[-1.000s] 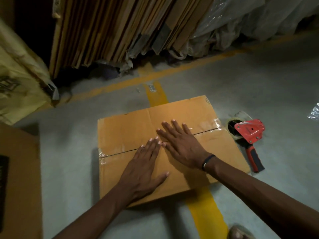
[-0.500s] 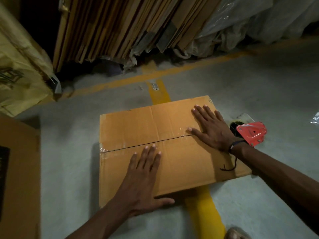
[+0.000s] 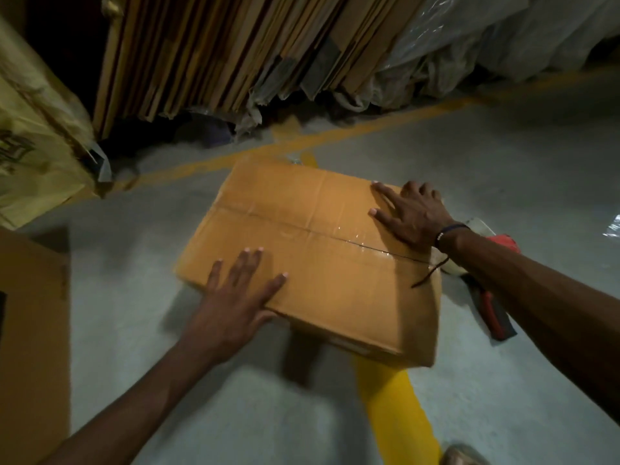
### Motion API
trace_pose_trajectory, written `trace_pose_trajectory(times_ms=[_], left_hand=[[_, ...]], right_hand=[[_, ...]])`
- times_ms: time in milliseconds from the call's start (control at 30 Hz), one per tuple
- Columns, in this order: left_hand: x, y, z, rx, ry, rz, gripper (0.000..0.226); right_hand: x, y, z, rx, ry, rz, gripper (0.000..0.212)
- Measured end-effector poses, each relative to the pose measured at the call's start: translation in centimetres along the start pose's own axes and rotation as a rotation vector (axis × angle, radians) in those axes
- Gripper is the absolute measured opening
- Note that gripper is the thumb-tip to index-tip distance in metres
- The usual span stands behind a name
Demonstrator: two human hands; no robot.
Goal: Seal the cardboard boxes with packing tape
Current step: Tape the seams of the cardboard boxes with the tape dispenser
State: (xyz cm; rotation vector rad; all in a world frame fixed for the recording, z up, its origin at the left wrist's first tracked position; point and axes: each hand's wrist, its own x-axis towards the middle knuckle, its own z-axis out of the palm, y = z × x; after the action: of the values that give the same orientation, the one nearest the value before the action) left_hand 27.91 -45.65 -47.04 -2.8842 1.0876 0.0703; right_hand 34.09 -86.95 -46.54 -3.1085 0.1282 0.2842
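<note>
A brown cardboard box (image 3: 322,209) lies on the grey floor, turned at an angle, with clear tape along its middle seam. My left hand (image 3: 235,297) presses flat on the box's near left corner, fingers straight. At the far right corner my right hand (image 3: 412,213) lies flat on the top, and its fingertips reach over the far edge. The red tape dispenser (image 3: 493,310) lies on the floor just right of the box, partly hidden behind my right forearm.
Flattened cardboard sheets (image 3: 235,55) lean against the back, with plastic wrap (image 3: 503,38) to their right. A yellow sack (image 3: 30,135) stands at the left and another cardboard box (image 3: 33,323) at the near left. Yellow floor lines (image 3: 396,414) cross under the box.
The box has turned clockwise on the floor under both hands. My right hand slid from the seam to the box's far right corner; my left hand shifted to the near left corner.
</note>
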Motion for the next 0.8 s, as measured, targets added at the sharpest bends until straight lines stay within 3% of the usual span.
trace_pose_trajectory(times_ms=[133, 300, 367, 500, 800], left_hand=[[1.6, 0.2, -1.5, -0.171, 0.103, -0.327, 0.056], [2.4, 6.8, -2.3, -0.644, -0.074, -0.634, 0.074], [2.6, 9.3, -2.3, -0.746, -0.108, -0.657, 0.095], [3.7, 9.8, -1.4, -0.724, -0.15, -0.674, 0.126], [7.9, 2.4, -0.9, -0.936, -0.099, -0.601, 0.118]], right_hand=[[-2.0, 0.7, 1.0, 0.022, 0.077, 0.148, 0.077], [-3.4, -1.0, 2.1, 0.024, 0.141, 0.26, 0.077], [-3.6, -1.7, 2.4, 0.035, 0.164, 0.289, 0.077], [-4.4, -2.7, 2.8, 0.04, 0.186, 0.329, 0.076], [-7.1, -1.6, 2.8, 0.096, 0.27, 0.305, 0.078]])
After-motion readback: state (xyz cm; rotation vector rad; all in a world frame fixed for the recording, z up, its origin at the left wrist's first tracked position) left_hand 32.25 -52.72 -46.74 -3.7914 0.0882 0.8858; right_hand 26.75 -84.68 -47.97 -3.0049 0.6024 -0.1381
